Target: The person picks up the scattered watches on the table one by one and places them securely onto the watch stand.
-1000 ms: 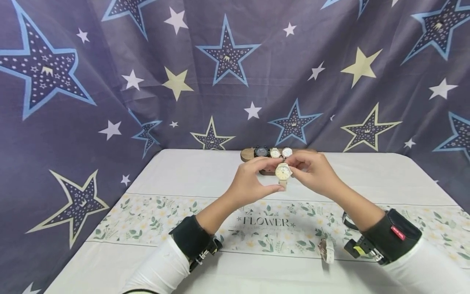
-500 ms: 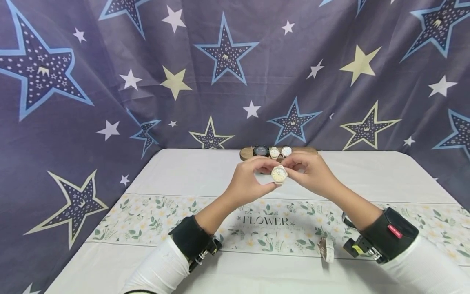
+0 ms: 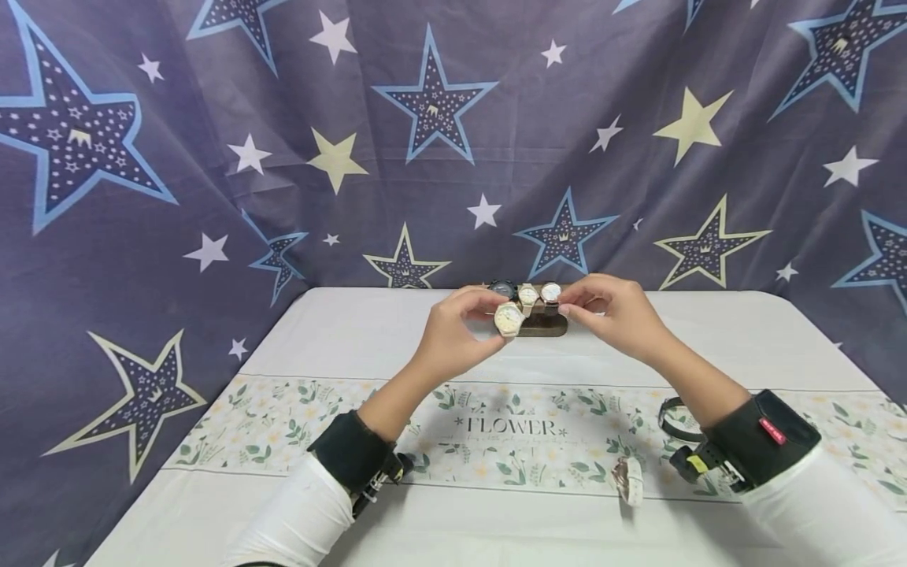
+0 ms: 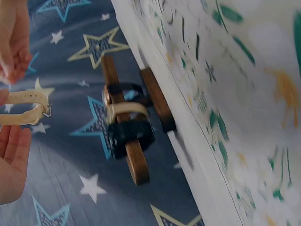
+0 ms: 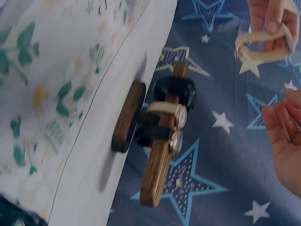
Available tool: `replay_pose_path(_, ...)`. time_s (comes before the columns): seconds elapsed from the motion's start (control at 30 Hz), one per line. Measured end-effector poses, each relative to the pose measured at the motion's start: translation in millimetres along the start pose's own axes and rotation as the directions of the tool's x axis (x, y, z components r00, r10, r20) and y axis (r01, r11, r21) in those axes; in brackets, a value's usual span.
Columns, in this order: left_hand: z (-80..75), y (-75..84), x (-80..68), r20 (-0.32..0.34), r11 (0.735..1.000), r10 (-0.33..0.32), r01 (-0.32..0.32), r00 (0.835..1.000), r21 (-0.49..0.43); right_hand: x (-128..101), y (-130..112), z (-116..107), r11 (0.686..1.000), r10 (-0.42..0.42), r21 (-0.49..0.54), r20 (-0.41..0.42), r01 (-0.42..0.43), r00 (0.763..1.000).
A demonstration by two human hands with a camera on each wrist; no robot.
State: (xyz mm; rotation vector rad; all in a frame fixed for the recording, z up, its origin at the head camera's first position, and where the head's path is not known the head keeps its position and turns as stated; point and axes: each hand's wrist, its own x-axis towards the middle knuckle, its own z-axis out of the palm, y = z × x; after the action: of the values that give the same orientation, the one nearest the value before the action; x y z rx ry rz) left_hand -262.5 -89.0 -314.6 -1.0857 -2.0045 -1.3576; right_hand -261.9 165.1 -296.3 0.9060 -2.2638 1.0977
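Observation:
My left hand [image 3: 494,315] pinches a cream-strapped watch [image 3: 508,319] with a pale dial and holds it up just in front of a wooden watch stand [image 3: 542,325] at the table's back. The stand's bar carries three watches: black [image 3: 505,289], cream [image 3: 527,295] and pale-faced [image 3: 551,293]. My right hand [image 3: 570,307] hovers by the bar's right end with loosely curled fingers and nothing in it. The right wrist view shows the cream watch [image 5: 263,44] gripped by the other hand, apart from my right hand [image 5: 282,136]. The closed strap loop [image 4: 23,110] shows in the left wrist view.
A white tablecloth [image 3: 354,331] with a floral band covers the table. A white-strapped watch [image 3: 629,479] lies near the front right, and a black strap [image 3: 673,421] lies beside my right wrist. A star-printed curtain [image 3: 212,157] hangs close behind the table.
My right hand has let go of the cream watch and drifted right. The left hand has carried the watch left and back toward the stand.

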Motion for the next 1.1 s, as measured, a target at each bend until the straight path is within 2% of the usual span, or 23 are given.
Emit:
replay_pose_path(0.2,-18.7,-13.0,2.8,-0.043,0.993,-0.112,0.113,0.993,0.024,5.2,16.7,-9.4,0.994,0.073,-0.077,-0.004,-0.073,0.997)
replay_pose_path(0.4,-38.4,-30.4,8.5,-0.066,0.970,-0.241,0.241,0.968,-0.013,10.6,36.4,-14.0,0.977,0.155,-0.148,-0.014,-0.155,0.988)
replay_pose_path(0.5,-46.2,-41.6,12.0,-0.065,0.956,-0.294,0.295,0.954,-0.001,11.9,46.2,-15.2,0.967,0.195,-0.165,-0.011,-0.194,0.981)
replay_pose_path(0.77,-56.1,-77.2,19.1,-0.085,0.901,-0.417,0.424,0.905,0.096,13.3,71.2,-16.7,0.936,0.310,-0.192,0.047,-0.296,0.950)
replay_pose_path(0.93,-53.7,-97.2,22.8,-0.091,0.860,-0.493,0.500,0.866,0.102,15.7,86.6,-16.3,0.904,0.368,-0.264,0.078,-0.337,0.927)
replay_pose_path(1.1,-48.7,-114.6,26.5,-0.088,0.810,-0.559,0.565,0.825,0.153,18.3,102.2,-12.8,0.878,0.395,-0.339,0.111,-0.339,0.912)
